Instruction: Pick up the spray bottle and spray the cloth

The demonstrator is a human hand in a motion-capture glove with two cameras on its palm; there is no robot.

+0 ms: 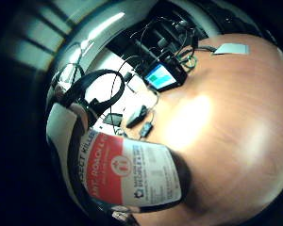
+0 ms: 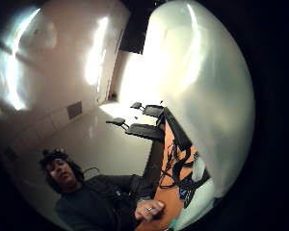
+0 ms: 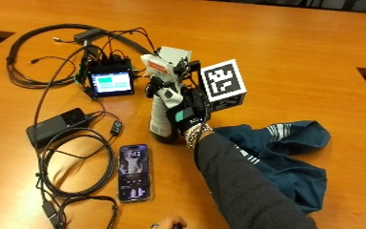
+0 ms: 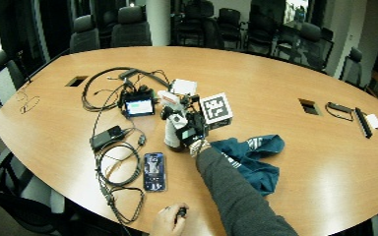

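- Gripping spray bottle (image 3: pixel 162 112) upright on table (image 3: pixel 310 52): right hand (image 3: pixel 186 107), fingers curled round its neck.
- Cloth (image 3: pixel 284 152) lies right of hand, near edge; bare wood beyond, far right.

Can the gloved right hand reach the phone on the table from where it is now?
Probably yes. The right hand grips the spray bottle, and the phone lies flat beside it with nothing between them. But the hand is occupied, so it would have to release the bottle first.

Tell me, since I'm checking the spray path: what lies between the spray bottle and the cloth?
Only the gloved right hand gripping the spray bottle and its sleeve; the outside view shows bare table beside the dark blue cloth.
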